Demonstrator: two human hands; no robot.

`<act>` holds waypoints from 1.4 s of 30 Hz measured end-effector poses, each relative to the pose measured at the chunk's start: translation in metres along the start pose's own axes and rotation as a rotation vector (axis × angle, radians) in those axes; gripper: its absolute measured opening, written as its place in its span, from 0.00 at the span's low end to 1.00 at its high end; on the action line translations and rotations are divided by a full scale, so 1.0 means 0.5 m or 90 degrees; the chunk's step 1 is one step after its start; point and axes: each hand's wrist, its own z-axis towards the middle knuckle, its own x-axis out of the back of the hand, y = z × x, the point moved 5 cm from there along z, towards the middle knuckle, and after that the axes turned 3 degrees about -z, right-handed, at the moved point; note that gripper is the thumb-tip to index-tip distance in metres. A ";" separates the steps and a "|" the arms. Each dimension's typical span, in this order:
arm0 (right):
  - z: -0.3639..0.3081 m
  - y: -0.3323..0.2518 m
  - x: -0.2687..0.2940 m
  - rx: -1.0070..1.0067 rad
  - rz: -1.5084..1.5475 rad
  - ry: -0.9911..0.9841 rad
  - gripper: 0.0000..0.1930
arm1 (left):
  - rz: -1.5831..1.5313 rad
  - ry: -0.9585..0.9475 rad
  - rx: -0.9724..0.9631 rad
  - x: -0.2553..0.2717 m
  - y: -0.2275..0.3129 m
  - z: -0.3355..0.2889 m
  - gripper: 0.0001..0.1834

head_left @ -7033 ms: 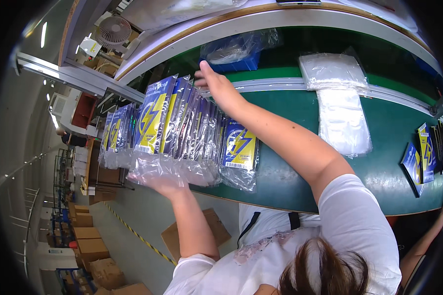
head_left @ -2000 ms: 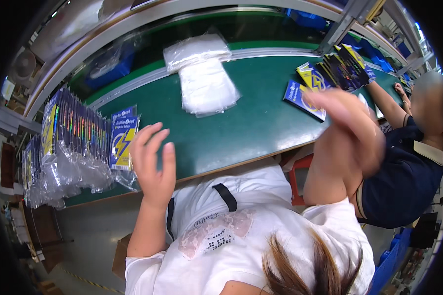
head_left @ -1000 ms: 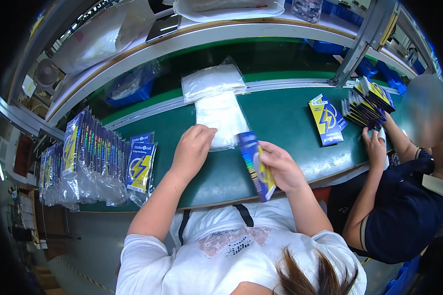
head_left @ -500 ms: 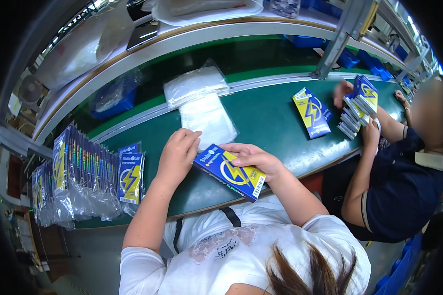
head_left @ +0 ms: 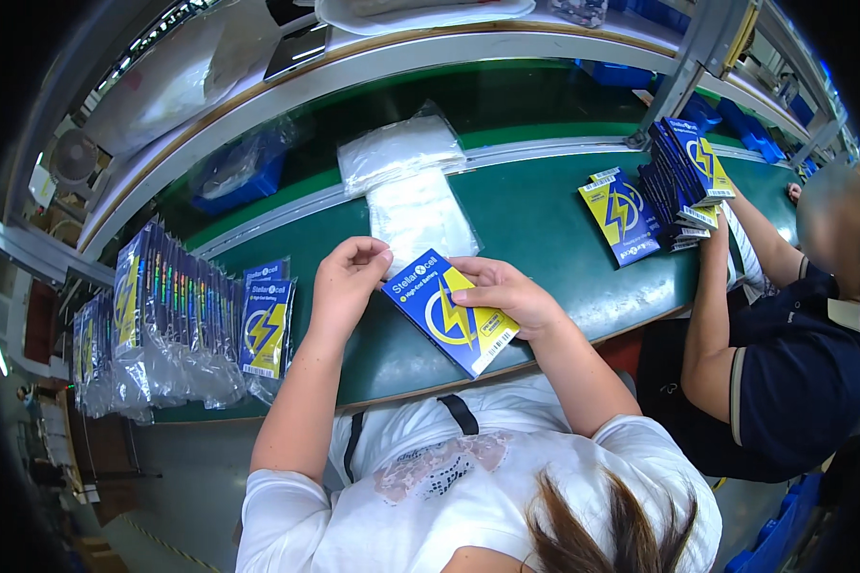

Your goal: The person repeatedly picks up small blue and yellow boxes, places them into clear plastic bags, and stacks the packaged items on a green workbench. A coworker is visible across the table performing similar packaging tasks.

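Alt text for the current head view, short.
A person's right hand holds a flat blue-and-yellow box at a green workbench, left hand pinched beside it near clear plastic bags. Bagged boxes stand at left; a co-worker handles similar boxes at right.

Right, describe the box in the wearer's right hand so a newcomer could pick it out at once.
Find the green table, then its near edge, mid-picture. There, the right hand grips a flat blue-and-yellow box. Unlike the bagged packs at left and the stack at right, it is held singly.
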 end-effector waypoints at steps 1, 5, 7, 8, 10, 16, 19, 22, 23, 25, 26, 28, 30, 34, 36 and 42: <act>0.000 -0.001 -0.006 0.009 -0.011 0.000 0.31 | 0.001 -0.006 0.006 -0.001 0.001 -0.003 0.05; 0.008 0.012 -0.005 0.012 -0.056 -0.001 0.32 | 0.120 -0.015 -0.013 -0.001 0.010 -0.004 0.05; 0.007 0.004 -0.012 0.035 -0.060 0.021 0.32 | 0.178 -0.014 -0.073 0.002 0.014 -0.001 0.06; 0.008 0.005 -0.007 0.059 -0.072 0.054 0.31 | 0.207 -0.013 -0.103 0.003 0.017 -0.002 0.07; 0.007 0.009 0.007 0.106 -0.097 0.122 0.31 | 0.272 -0.011 -0.149 0.003 0.028 -0.004 0.08; -0.003 0.018 0.014 0.195 -0.112 0.272 0.19 | 0.372 -0.047 -0.316 -0.030 0.050 -0.051 0.08; -0.014 0.020 0.008 0.256 -0.101 0.340 0.13 | 0.318 -0.075 -0.330 -0.037 0.048 -0.077 0.10; -0.032 0.035 0.001 0.255 -0.056 0.377 0.11 | 0.054 -0.024 -0.096 -0.026 0.004 -0.090 0.14; -0.036 0.037 -0.010 0.274 -0.029 0.375 0.08 | -0.087 -0.003 -0.085 -0.024 -0.007 -0.091 0.17; -0.045 0.041 -0.035 0.249 -0.051 0.353 0.07 | -0.241 0.022 -0.004 -0.049 -0.031 -0.101 0.16; -0.046 0.046 -0.044 0.236 -0.062 0.339 0.07 | -0.319 0.036 0.034 -0.062 -0.042 -0.108 0.16; -0.049 0.057 -0.040 0.204 -0.105 0.310 0.06 | -0.450 -0.046 0.101 -0.092 -0.027 -0.132 0.15; -0.056 0.053 -0.037 0.152 -0.151 0.314 0.06 | -0.484 -0.090 0.096 -0.090 -0.018 -0.125 0.15; -0.093 -0.012 -0.097 0.234 -0.350 0.175 0.45 | -0.581 -0.108 0.119 -0.077 0.004 -0.129 0.16; -0.106 -0.047 -0.101 0.284 -0.499 0.185 0.52 | -0.540 -0.167 0.150 -0.107 0.030 -0.162 0.16; -0.196 -0.085 -0.131 0.743 -0.615 0.367 0.19 | -0.397 -0.381 0.212 -0.136 0.027 -0.217 0.25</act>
